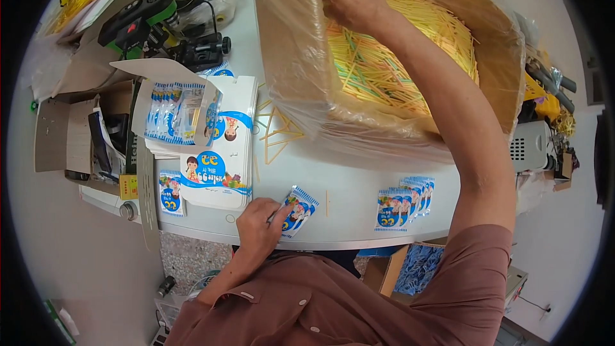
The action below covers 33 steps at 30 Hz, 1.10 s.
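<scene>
My left hand point(257, 225) is closed at the table's front edge, pinching a small fanned bunch of blue-and-white sachets point(300, 213). My right arm reaches across to the big plastic-lined cardboard box point(291, 45). There my right hand point(355, 1) hovers over the far left part of a heap of thin yellow and orange sticks point(378, 70). Its fingers look curled, and what they hold, if anything, cannot be made out. Right of the left hand, several more sachets point(405, 204) lie overlapped in a row. One loose stick point(328, 204) rests between the two groups.
An opened carton point(173, 74) with upright sachets stands on a stack of flat printed cartons point(218, 179) to the left. Another sachet point(171, 195) lies beside them. Behind is a black-and-green tool point(144, 19). Loose sticks point(280, 129) lie against the big box. Below right sits a box of blue wrappers point(418, 270).
</scene>
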Tool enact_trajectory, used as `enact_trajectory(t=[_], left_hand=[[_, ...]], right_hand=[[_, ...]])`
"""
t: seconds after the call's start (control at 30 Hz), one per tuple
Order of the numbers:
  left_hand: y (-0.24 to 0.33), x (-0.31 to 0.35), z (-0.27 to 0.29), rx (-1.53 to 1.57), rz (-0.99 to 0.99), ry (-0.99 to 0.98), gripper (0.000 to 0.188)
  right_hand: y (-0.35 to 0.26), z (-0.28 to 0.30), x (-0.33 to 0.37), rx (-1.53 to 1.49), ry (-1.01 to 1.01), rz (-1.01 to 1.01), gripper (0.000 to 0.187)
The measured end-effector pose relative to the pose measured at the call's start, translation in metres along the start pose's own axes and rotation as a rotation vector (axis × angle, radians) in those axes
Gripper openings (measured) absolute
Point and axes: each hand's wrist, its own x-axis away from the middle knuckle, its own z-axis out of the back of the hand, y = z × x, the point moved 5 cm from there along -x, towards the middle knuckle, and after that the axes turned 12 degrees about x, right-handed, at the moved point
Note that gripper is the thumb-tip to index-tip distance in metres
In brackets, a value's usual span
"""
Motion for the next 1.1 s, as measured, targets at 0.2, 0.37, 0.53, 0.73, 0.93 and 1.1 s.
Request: enact_trajectory(t=[0.2,0.37,0.53,0.73,0.93,1.1], left_hand=[[0.017,-0.002,0.007,-0.03,-0.139,-0.008,0.012],[0.022,-0.006,0.008,0.074,-0.212,-0.016,0.009],[0.015,-0.003,0.02,0.328,0.011,0.057,0.006],[0.03,-0.014,0.038,0.584,0.071,0.164,0.013],[0.106,-0.078,0.039,1.044,-0.066,0.121,0.019],[0.155,-0.068,-0.016,0.841,0.162,-0.704,0.019]], right_hand=[[-0.002,-0.019,-0.004,0.153,0.142,0.037,0.028],[0.023,-0.021,0.002,0.331,0.118,0.054,0.025],[0.042,0.063,0.042,-0.39,0.042,-0.366,0.024],[0.036,0.088,0.129,-1.407,0.13,-0.536,0.031],[-0.072,0.13,0.207,-1.944,-0.253,-0.47,0.031],[-0.183,0.118,0.256,-2.432,-0.447,-0.357,0.024]])
